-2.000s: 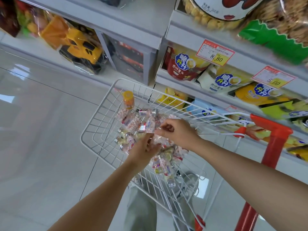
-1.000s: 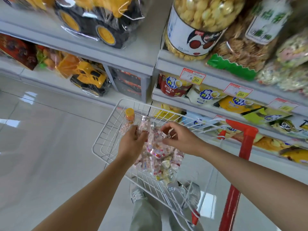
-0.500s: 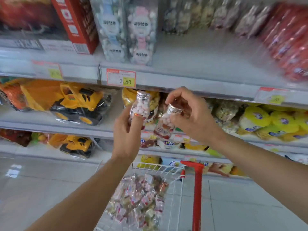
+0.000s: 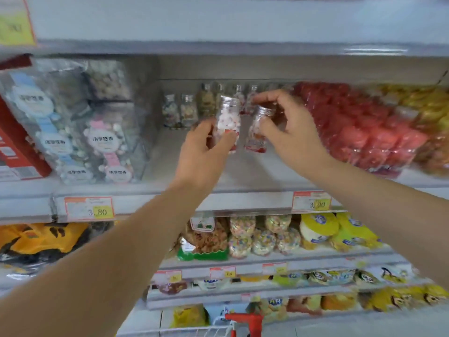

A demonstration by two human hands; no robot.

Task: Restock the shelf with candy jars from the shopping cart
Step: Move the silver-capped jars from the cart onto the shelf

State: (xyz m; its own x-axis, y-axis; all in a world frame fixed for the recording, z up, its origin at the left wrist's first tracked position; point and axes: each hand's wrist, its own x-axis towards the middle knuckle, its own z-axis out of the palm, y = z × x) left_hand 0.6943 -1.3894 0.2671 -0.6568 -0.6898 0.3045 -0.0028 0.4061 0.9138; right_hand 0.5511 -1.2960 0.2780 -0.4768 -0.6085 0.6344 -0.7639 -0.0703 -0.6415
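My left hand (image 4: 206,152) grips a clear candy jar (image 4: 228,117) with a silver lid and pink-white sweets, held upright above the grey shelf (image 4: 243,171). Beside it, my right hand (image 4: 289,132) pinches a second, smaller candy jar (image 4: 258,132) near its silver lid. Both jars hang above the bare middle of the shelf board. A row of similar jars (image 4: 187,110) stands at the back of that shelf. Only the red handle of the shopping cart (image 4: 245,321) and a bit of white wire show at the bottom edge.
Clear boxes of candy (image 4: 97,132) stand left of the gap, and red wrapped packs (image 4: 359,127) fill the right. Price tags (image 4: 88,209) hang on the shelf lip. Snack bags (image 4: 262,237) crowd the lower shelves, with a yellow toy truck (image 4: 36,239) at lower left.
Both hands lifted a jar each out of the cart and rose to the upper shelf. The view tilted up, so the cart has dropped almost out of sight.
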